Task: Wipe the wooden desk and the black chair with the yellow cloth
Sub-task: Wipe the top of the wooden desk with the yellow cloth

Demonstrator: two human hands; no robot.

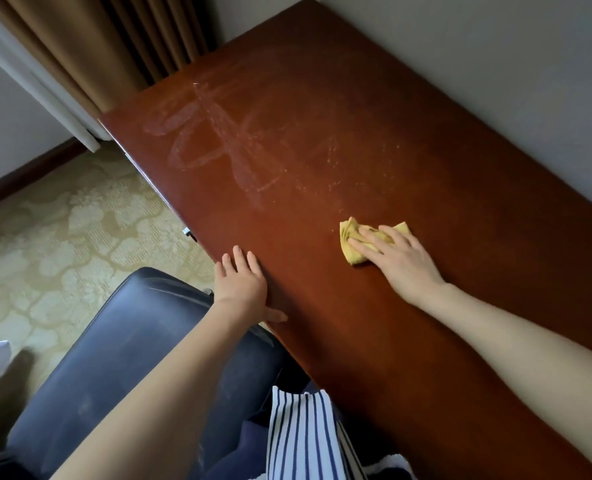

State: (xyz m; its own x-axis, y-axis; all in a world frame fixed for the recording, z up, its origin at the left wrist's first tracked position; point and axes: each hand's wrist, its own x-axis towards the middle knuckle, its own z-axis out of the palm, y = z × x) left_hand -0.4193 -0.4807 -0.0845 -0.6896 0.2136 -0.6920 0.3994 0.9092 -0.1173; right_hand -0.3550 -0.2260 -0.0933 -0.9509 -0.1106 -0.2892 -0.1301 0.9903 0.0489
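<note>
**Desk wipe under way, smears ahead of the cloth**

The right hand lies flat on the bunched yellow cloth, fingers nearly straight and spread, pressing it onto the wooden desk near the middle of the top. The left hand is also flat, fingers straight and holding nothing, and rests on the desk's near edge beside the black chair.

To do this step well, the person would likely keep the palm weight spread over the whole wad and draw it in long, overlapping passes along the length of the top. The pale smears lie well apart from the cloth, toward the curtain, so the strokes should run that way. Refolding to a fresh face should stop the haze being pushed about. The braced left hand looks useful for reaching the strip along the wall.

The desk is a long rectangle of reddish-brown wood with a smooth, glossy finish — it shows cloudy loops and fine pale scratches plainly. The cloth is soft, crumpled and thin, and folds over itself. The chair's seat looks like dark leather or vinyl, slightly shiny, with faint dusty marks; it does not look wiped yet. Below lies a patterned cream carpet.
</note>
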